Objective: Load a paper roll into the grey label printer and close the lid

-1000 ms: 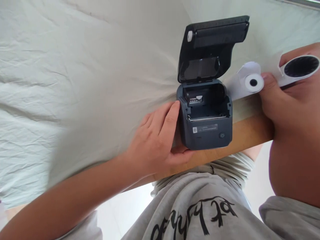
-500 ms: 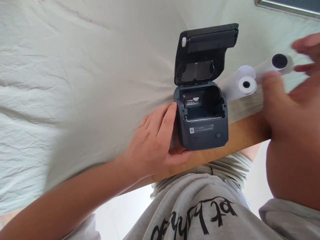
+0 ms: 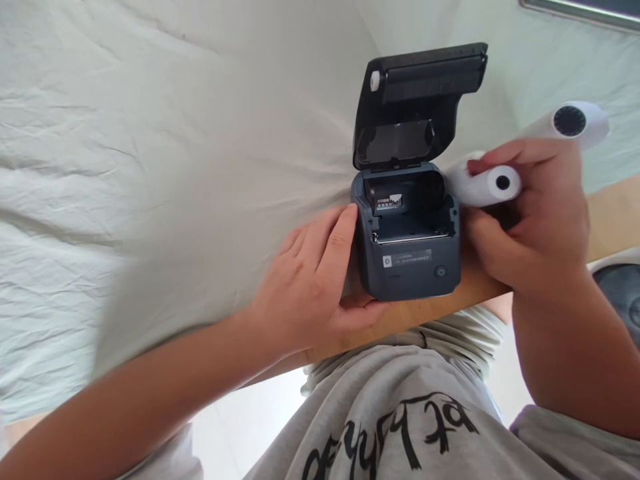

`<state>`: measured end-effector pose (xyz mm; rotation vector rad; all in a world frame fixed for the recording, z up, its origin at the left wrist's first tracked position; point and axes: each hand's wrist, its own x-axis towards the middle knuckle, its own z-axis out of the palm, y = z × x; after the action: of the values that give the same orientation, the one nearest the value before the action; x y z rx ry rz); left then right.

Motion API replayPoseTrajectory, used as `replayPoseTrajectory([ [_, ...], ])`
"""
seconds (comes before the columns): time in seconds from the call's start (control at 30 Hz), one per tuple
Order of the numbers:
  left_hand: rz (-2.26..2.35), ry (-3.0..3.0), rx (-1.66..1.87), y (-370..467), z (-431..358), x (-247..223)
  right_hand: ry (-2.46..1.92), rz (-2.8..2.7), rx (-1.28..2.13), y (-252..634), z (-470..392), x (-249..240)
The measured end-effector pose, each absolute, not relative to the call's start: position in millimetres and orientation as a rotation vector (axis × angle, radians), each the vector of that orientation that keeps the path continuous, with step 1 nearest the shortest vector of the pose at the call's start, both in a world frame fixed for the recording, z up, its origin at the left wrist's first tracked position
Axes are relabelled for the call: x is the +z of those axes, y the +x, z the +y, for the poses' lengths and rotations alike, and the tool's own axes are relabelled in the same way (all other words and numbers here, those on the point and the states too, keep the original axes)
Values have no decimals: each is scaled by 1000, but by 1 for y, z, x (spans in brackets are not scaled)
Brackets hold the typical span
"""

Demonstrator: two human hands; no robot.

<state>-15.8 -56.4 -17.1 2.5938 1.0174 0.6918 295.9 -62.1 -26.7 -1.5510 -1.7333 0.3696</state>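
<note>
A dark blue-grey label printer (image 3: 410,267) sits near the table edge, its black lid (image 3: 415,107) swung up and its paper bay bare. My left hand (image 3: 315,280) grips the printer's left side, fingers along the side and thumb at the front lower corner. To the right of the printer, my right hand (image 3: 540,207) has its fingers and thumb around a small white paper roll (image 3: 480,188) with a dark core hole. Beyond that hand lies a larger white roll (image 3: 595,123) with a black core, partly hidden by my fingers.
Pale wrinkled cloth (image 3: 200,167) covers the surface. A wooden edge (image 3: 435,307) runs along the front, close to my body. At the top right lies a dark flat object with a metallic rim (image 3: 580,12). A round dark object (image 3: 620,293) shows at the right, below the edge.
My right hand has come in leftward from the right side and closed on the small paper roll, which has turned slightly. My left hand stays on the printer.
</note>
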Motion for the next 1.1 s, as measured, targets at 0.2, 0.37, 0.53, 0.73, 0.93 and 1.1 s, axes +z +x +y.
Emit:
replayPoseTrajectory([
  [0.2, 1020, 2576, 685, -18, -56, -19, -1548, -1883, 186, 296, -64, -25],
  [0.37, 1007, 2587, 668, -17, -56, -21, -1484, -1906, 250, 297, -64, -28],
  [0.53, 1016, 2577, 653, -17, -56, -19, -1514, -1854, 218, 299, -64, -29],
  [0.73, 1023, 2622, 698, -17, -57, -20, -1539, -1902, 156, 299, -63, -29],
  [0.93, 1007, 2612, 703, -18, -57, -20, -1556, -1840, 254, 298, -64, -31],
  [1.1, 1040, 2601, 673, -16, -58, -20, -1493, -1725, 312, 297, -64, -32],
])
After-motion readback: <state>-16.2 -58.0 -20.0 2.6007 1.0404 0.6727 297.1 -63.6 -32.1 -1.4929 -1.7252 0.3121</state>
